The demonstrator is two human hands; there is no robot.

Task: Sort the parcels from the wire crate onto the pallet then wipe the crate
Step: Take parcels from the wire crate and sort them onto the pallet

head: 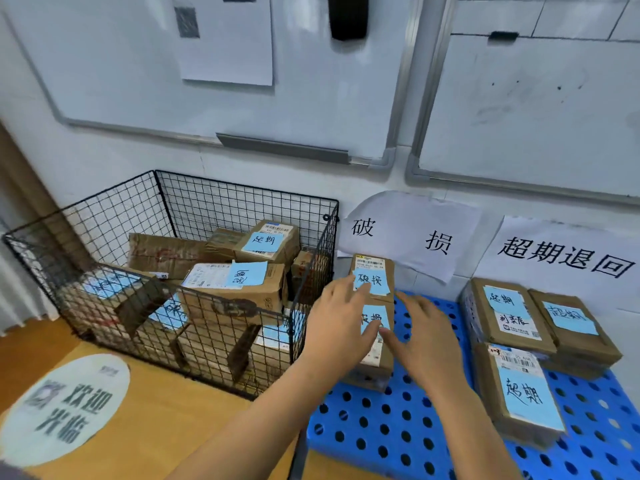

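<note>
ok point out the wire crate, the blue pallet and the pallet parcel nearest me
wire crate (214,209): head view, mesh of its back wall
blue pallet (381,441): head view, bare perforated top near its front
nearest parcel (523,393): head view, middle of its labelled top face

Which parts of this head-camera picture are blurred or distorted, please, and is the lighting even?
Head view: the wide lens bows the whiteboard frame; the floor sticker is smeared; left hand and right hand look slightly soft; notes on the parcels on the pallet read clearly; light is even, shadows faint.
</note>
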